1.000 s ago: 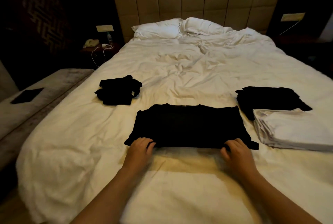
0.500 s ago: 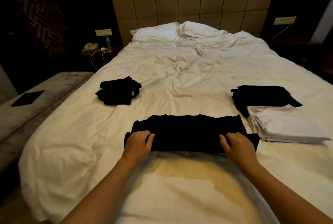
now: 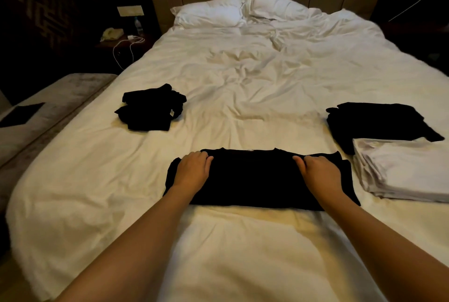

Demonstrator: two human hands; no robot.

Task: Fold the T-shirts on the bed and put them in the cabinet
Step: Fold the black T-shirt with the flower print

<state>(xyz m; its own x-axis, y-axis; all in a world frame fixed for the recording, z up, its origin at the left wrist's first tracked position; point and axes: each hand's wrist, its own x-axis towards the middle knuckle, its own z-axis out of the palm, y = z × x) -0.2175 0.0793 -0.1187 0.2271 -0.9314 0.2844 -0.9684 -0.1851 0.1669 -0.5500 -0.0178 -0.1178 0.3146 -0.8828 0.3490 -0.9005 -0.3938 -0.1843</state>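
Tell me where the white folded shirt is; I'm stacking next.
In the head view, the white folded shirt lies at the bed's right edge, overlapping a black garment.

Both forearms bare, no sleeves, watch or rings visible.

Layout on the bed, seen from its foot.

We note the folded T-shirt nearest us at centre, with our left hand and right hand on its far edge. A bundled garment lies behind it to the left, well apart. To the right, a folded stack sits just beside the T-shirt, with another folded garment touching it behind. Two pillows lie at the head; a nightstand stands left of them.
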